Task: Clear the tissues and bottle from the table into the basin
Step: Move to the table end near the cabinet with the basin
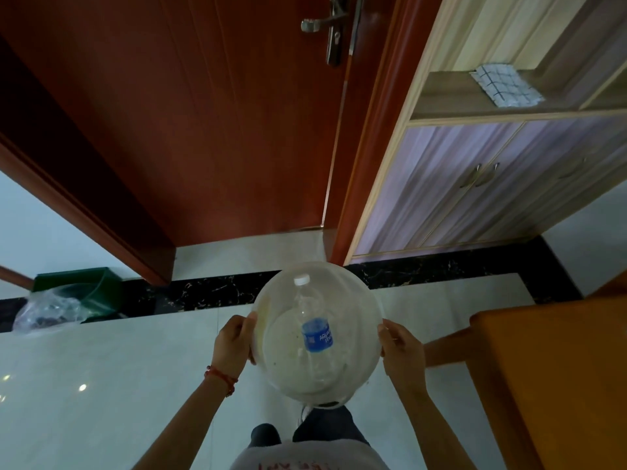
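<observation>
I hold a round white basin (353, 296) in front of me above the floor. My left hand (234, 344) grips its left rim and my right hand (400, 347) grips its right rim. Inside the basin lies a clear plastic bottle (315, 330) with a blue label and a white cap, the cap pointing away from me. I cannot make out any tissues in the basin; its white inside hides detail.
An orange-brown wooden table (556, 374) stands at the right, close to my right arm. A red-brown door (210, 123) is ahead, with a cupboard (492, 184) to its right. At the left floor sit a green dustpan (84, 286) and a clear plastic bag (47, 310).
</observation>
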Motion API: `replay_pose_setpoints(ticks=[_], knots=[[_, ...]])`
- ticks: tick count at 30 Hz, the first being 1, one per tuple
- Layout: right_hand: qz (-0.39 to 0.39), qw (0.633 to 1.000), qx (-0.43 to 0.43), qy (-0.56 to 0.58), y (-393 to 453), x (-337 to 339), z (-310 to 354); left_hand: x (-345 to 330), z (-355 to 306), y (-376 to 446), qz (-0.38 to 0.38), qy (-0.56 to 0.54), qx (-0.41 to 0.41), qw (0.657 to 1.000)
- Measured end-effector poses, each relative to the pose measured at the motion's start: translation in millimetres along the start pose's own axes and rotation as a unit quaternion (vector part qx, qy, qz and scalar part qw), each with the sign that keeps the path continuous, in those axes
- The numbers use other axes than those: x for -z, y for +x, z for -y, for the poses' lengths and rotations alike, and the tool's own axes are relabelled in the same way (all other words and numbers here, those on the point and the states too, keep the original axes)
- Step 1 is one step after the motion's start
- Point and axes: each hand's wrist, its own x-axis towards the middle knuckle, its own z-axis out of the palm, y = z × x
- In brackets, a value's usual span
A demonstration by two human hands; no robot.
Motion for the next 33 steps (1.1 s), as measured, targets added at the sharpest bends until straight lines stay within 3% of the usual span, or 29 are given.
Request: replay_pose_setpoints(ticks=[9, 15, 25, 33], knots=[[-0.031, 0.999, 0.006, -0.012, 83.6, 8.2, 28.7, -35.4, -58.5, 72.9, 0.007, 0.012, -0.034, 0.999], [-0.082, 0.996, -0.026, 0.023, 115.1, 13.0, 36.0, -60.6, -93.3, 120.9, 0.050, 0.028, -0.066, 0.996], [-0.231, 0.958, -0.127, 0.108, 146.0, 11.5, 55.3, -117.2, -161.6, 217.6, 0.206, 0.075, -0.122, 0.968], [-0.353, 0.904, -0.182, 0.156, 153.4, 8.0, 64.4, -180.5, -214.6, 271.0, 0.359, 0.128, -0.153, 0.912]])
